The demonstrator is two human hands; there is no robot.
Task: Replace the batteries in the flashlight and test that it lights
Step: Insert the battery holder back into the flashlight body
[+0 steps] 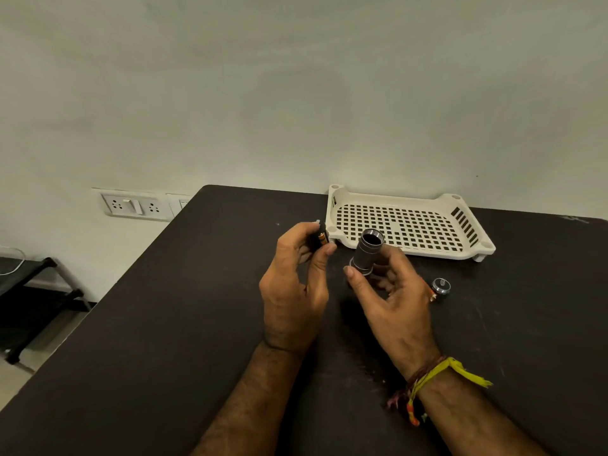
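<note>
My right hand (pixel 391 301) grips a dark grey flashlight body (pixel 366 255), tilted with its open, threaded end pointing up and away; the tube looks dark inside. My left hand (pixel 292 284) pinches a black and orange battery holder (pixel 320 237) between thumb and fingers, just left of the flashlight and apart from it. The flashlight's end cap (pixel 441 286), grey with a dark button face, lies on the black table (pixel 164 324) to the right of my right hand.
A cream perforated plastic tray (pixel 473 251) stands at the back of the table against the wall, just behind my hands. Wall sockets (pixel 135 205) sit left of the table's far corner. A black rack (pixel 36 291) stands on the floor at left.
</note>
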